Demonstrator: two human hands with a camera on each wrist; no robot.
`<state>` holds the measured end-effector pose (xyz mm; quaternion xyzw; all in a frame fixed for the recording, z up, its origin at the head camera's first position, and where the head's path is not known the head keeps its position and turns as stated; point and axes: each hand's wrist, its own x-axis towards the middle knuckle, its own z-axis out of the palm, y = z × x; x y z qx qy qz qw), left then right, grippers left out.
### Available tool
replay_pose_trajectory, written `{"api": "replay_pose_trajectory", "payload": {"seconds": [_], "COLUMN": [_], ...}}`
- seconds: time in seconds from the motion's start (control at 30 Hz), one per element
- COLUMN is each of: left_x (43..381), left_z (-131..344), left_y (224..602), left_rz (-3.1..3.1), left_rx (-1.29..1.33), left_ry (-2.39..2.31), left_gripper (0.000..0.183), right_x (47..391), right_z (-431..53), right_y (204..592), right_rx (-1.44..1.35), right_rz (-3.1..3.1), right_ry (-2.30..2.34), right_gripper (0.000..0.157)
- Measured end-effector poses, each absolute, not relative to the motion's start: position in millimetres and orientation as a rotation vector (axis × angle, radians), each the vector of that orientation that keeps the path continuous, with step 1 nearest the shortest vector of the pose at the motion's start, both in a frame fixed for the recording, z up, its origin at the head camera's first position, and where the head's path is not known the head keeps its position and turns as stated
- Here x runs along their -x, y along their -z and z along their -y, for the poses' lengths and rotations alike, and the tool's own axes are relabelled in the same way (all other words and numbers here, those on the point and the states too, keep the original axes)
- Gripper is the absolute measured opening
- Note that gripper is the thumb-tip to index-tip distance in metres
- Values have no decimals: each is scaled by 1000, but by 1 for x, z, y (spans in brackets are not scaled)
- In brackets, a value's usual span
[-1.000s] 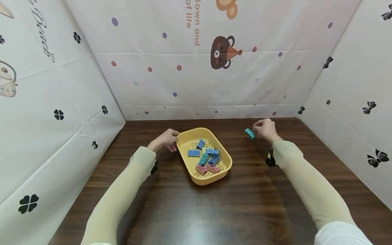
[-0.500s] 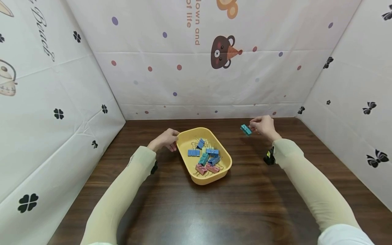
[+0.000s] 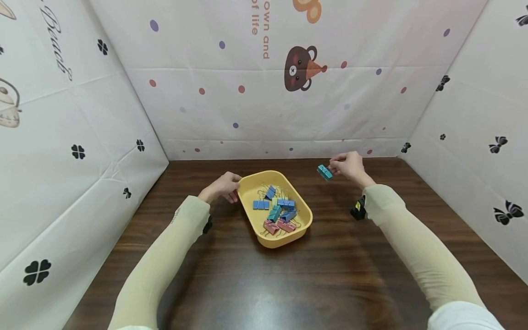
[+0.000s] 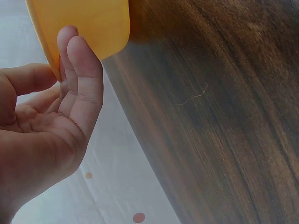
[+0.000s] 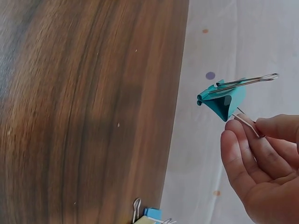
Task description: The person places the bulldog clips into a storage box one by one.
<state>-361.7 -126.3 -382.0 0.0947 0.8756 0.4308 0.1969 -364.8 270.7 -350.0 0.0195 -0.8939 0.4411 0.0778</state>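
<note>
In the head view, a yellow tray (image 3: 306,201) stands mid-table, holding several binder clips: blue (image 3: 261,205), teal (image 3: 274,214) and pink ones (image 3: 286,225), with a pale yellow one partly covered. My left hand (image 3: 224,185) is at the tray's far left corner. Seen from the left wrist, thumb and fingers pinch the tray wall (image 4: 100,28). To the right of the tray, my right hand (image 3: 349,167) holds a teal binder clip (image 3: 324,172). The right wrist view shows that clip (image 5: 224,100) pinched by one wire handle, its other handle sticking out.
A blue clip (image 5: 153,213) and a pale yellow piece show at the bottom edge of the right wrist view. The dark wooden table (image 3: 264,284) meets patterned white sheets at the back (image 3: 264,114) and both sides.
My right hand has moved left and slightly farther away, carrying the teal binder clip toward the tray's side. The left hand and the tray have stayed in place.
</note>
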Motion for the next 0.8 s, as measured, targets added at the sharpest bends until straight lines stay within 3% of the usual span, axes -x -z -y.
{"api": "replay_pose_trajectory", "payload": {"seconds": [0.8], "left_x": [362], "left_z": [127], "left_y": [382], "left_rz": [-2442], "left_rx": [-269], "left_ry": [-1208], "left_gripper": [45], "right_x": [355], "right_z": [-221], "right_y": [332], "right_rx": [-205], "right_rz": [2744], "right_ry": [-1360], "right_gripper": [25]}}
